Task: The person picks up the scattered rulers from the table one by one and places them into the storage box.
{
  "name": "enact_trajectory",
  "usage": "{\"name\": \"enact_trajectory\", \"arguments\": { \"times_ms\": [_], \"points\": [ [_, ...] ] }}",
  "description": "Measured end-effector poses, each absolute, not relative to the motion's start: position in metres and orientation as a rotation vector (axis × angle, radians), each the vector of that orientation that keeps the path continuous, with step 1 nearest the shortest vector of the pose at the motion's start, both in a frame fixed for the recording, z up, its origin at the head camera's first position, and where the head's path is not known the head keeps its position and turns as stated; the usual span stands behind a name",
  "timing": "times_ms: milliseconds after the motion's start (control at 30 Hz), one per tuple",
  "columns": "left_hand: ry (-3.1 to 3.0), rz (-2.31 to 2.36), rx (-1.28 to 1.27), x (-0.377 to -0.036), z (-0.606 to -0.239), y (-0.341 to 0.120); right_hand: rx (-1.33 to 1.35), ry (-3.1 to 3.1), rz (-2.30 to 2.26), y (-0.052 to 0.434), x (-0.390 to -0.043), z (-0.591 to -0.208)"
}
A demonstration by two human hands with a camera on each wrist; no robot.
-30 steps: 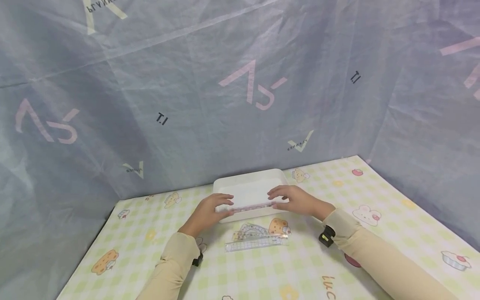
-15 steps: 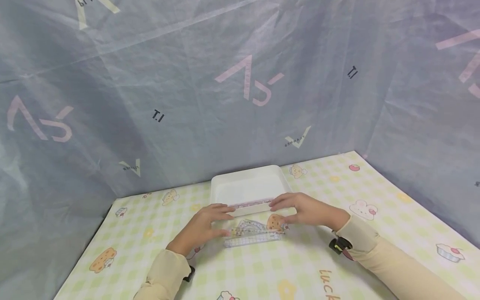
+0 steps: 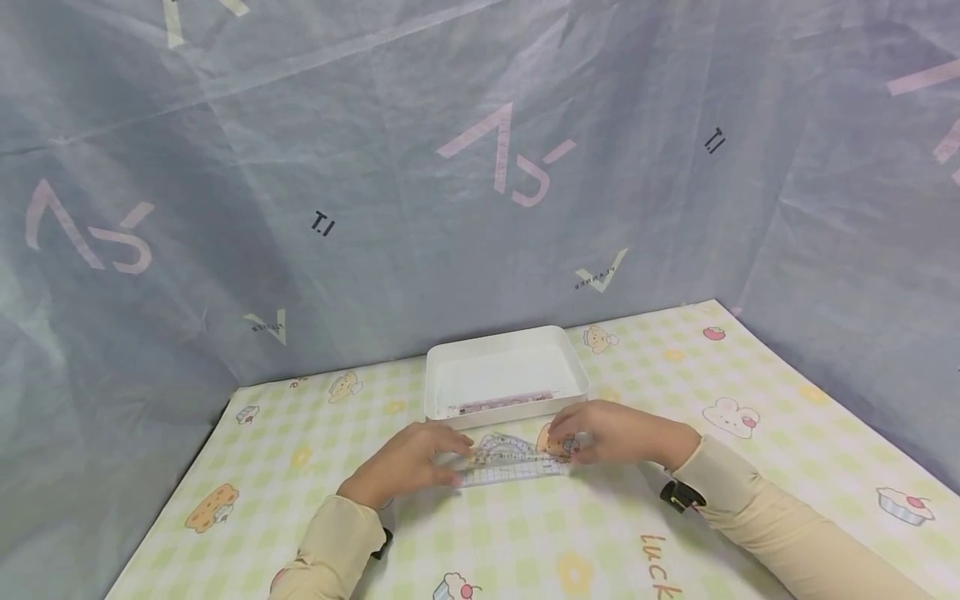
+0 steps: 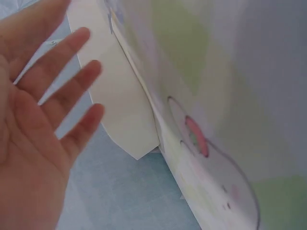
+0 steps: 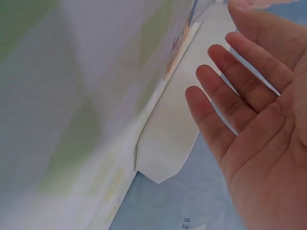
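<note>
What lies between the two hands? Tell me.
In the head view, clear rulers on the mat span from the left hand to the right hand.

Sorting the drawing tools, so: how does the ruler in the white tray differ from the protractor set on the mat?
The ruler is a thin pinkish strip; the protractor set is clear, with an arc over a straight scale. The ruler lies alone inside the white tray; the protractor set lies on the mat between both hands. Both lie flat.
</note>
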State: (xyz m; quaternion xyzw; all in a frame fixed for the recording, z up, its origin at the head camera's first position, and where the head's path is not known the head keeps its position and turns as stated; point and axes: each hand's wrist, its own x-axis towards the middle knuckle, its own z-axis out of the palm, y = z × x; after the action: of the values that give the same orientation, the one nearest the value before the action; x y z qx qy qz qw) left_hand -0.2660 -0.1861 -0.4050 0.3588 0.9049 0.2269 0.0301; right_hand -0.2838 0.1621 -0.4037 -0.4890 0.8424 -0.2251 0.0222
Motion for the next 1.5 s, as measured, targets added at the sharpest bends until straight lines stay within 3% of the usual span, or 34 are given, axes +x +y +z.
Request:
{"name": "enact_trajectory", "arguments": {
  "times_ms": [767,1500],
  "points": [
    [2.808,0.449,1.105,-0.263,-0.406,-0.175,-1.485,2.719,-0.588,0.155,-0.277,-0.412],
    [2.834,0.505,0.989,-0.26,-0.407,-0.169,-1.437,2.693,-0.62,0.144,-0.27,-0.409]
  ]
}}
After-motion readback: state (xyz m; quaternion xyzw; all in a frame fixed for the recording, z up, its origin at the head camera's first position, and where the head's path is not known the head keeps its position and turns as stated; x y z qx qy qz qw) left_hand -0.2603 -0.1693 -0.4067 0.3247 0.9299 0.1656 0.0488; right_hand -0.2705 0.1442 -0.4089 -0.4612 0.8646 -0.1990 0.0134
